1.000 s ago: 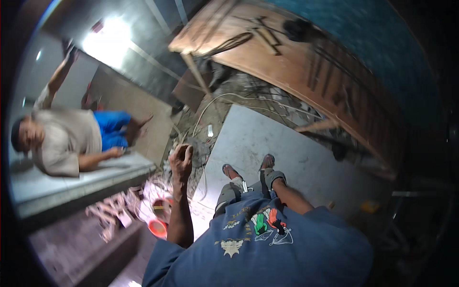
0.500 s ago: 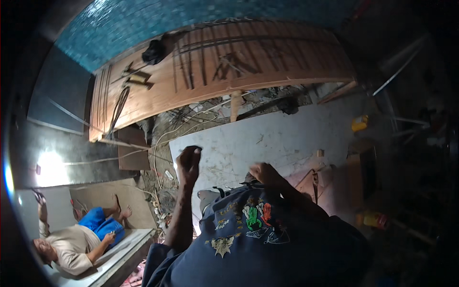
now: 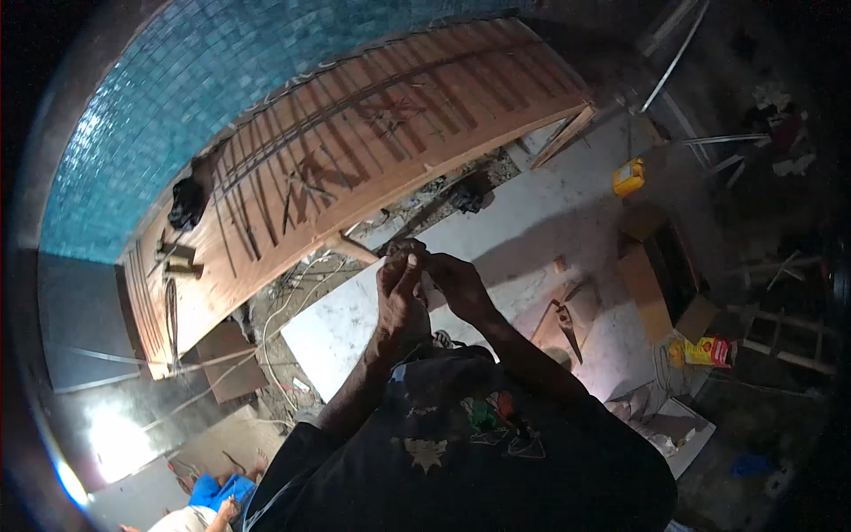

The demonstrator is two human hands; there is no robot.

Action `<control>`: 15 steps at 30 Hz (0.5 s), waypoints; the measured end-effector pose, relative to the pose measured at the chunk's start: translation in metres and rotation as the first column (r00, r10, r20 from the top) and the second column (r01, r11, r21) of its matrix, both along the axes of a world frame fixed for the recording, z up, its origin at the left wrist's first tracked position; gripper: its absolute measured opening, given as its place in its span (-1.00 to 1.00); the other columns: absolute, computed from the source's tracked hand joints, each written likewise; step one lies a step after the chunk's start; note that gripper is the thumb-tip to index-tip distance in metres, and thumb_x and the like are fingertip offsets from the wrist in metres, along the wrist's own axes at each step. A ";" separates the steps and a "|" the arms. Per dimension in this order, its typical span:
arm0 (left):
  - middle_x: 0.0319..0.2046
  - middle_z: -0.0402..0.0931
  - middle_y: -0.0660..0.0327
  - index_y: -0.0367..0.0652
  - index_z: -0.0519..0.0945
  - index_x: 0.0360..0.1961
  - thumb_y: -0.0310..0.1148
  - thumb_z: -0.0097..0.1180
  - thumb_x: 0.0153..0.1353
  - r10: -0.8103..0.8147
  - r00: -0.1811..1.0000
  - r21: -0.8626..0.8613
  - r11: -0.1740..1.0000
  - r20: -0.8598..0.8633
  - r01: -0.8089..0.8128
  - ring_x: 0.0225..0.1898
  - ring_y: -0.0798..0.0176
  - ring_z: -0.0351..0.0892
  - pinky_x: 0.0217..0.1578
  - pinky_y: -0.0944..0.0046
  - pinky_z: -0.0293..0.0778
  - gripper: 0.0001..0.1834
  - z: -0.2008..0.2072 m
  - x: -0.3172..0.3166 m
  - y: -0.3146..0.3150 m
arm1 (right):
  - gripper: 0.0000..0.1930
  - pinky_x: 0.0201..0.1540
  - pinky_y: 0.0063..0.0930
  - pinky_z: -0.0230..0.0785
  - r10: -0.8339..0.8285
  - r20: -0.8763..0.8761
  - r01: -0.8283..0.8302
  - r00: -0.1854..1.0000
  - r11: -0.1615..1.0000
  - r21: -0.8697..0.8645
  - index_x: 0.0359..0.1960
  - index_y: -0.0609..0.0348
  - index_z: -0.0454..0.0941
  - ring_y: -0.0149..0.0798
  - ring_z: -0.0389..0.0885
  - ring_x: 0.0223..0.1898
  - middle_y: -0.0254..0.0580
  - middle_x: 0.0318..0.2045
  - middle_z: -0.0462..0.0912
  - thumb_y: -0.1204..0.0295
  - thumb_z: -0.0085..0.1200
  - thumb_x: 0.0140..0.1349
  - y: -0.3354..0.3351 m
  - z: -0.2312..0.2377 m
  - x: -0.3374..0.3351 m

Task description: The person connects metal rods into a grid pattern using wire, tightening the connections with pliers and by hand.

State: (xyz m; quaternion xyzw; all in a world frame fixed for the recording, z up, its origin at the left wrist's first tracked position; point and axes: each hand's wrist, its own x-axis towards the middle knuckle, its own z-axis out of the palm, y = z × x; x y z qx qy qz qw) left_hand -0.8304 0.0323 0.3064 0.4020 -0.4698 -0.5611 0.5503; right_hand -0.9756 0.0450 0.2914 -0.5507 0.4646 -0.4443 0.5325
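In front of my chest, my left hand (image 3: 401, 293) and my right hand (image 3: 458, 284) meet over a white sheet-like surface (image 3: 332, 332). The left fingers are curled with the thumb on top, and a small dark shape shows at their tips, too dim to name. My right fingers close in against it from the other side; whether they grip the same thing is hidden. Beyond both hands stands a long wooden bench (image 3: 310, 239) with several thin dark rods (image 3: 244, 213) laid across it.
A black plastic bag (image 3: 187, 206) and a hammer-like tool (image 3: 179, 259) lie on the bench. To the right are a yellow container (image 3: 628, 177), an opened cardboard box (image 3: 645, 293) and a dark, pointed tool (image 3: 566, 328). Another person (image 3: 199, 510) lies at lower left, near a bright lamp (image 3: 120, 443).
My hands, apart before, have come together, the left moving right and the right moving toward it. The view has swung right, so the bench appears tilted and the other person is mostly cut off.
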 end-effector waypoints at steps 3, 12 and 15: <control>-0.07 0.52 0.16 -0.34 0.52 -0.06 -0.21 -0.05 0.44 -0.184 0.972 0.075 0.978 -0.148 0.197 -0.04 0.26 0.45 -0.01 0.24 0.38 -0.65 -0.030 -0.036 -0.062 | -0.84 -0.18 -0.49 0.40 0.014 -0.013 -0.014 1.000 1.000 0.019 -0.09 0.29 0.60 -0.50 0.49 -0.26 -0.32 -0.31 0.67 0.54 0.03 0.37 -0.043 -0.018 -0.044; -0.21 0.68 0.12 -0.16 0.69 -0.24 -0.30 0.18 0.27 -0.712 0.499 0.024 0.585 0.495 0.811 -0.08 0.14 0.63 -0.04 0.14 0.50 -0.83 -0.090 -0.131 -0.260 | -0.87 -0.19 -0.22 0.44 -0.505 -0.684 0.422 0.527 0.854 -0.306 -0.29 0.21 0.58 0.00 0.59 -0.32 0.01 -0.38 0.60 0.42 0.07 0.24 -0.056 -0.113 -0.290; -0.32 0.68 0.13 -0.17 0.68 -0.27 -0.38 0.17 0.22 -0.588 0.555 -0.032 0.669 0.588 0.743 -0.26 0.16 0.64 -0.19 0.15 0.52 -0.87 -0.169 -0.172 -0.337 | -0.84 -0.17 -0.15 0.46 -0.287 -0.958 0.256 0.017 0.927 -0.273 -0.30 0.20 0.59 0.04 0.58 -0.32 0.05 -0.39 0.59 0.40 0.01 0.26 0.027 -0.217 -0.373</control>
